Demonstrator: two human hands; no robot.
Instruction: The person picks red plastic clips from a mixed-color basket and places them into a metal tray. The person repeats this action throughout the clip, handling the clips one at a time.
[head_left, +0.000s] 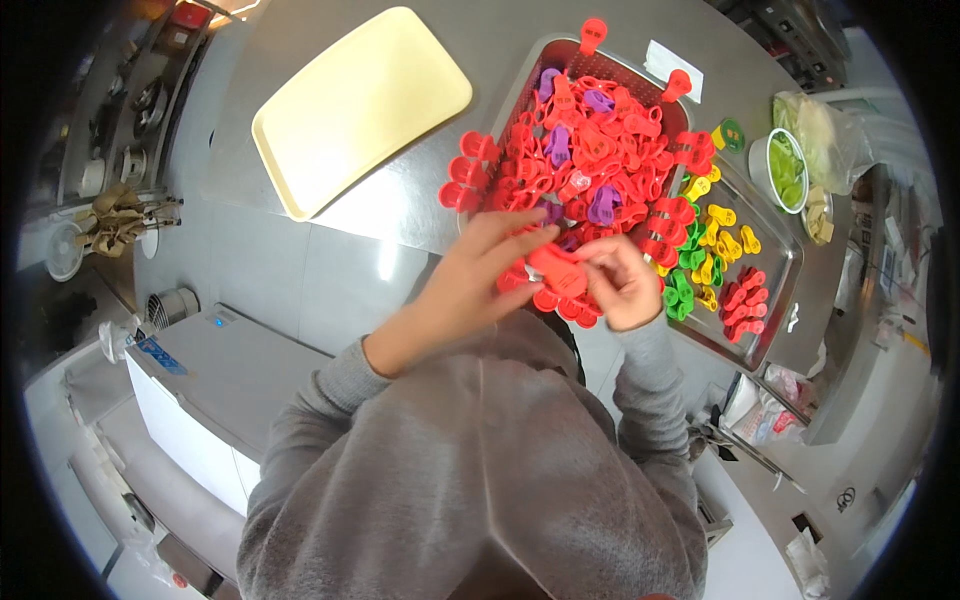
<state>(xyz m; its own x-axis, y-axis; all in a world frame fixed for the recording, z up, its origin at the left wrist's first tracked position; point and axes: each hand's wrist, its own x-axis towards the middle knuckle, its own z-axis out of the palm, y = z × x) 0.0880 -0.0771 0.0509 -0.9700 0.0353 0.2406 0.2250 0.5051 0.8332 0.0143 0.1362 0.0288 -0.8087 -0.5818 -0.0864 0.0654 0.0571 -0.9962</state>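
A red plastic clip (561, 276) bearing writing is between my two hands at the near end of a perforated basket. My right hand (628, 289) pinches its right side between thumb and fingers. From the left, my left hand (480, 262) reaches over the clip, its thumb at the near edge and its fingers hiding part of it. The basket (517, 97) holds a heap of loose red clips (596, 142) with some purple clips (557, 145) among them. More red clips are fastened in rows along its rim, including the left-side row (469, 171) and the right-side row (667, 229).
Right of the basket, a metal tray (772, 259) carries yellow, green and red clips. Beyond it stand a white bowl of green leaves (787, 169) and a plastic bag (817, 135). A cream tray (360, 112) lies on the steel table (502, 30) at left. A grey-topped cabinet (240, 375) stands behind left.
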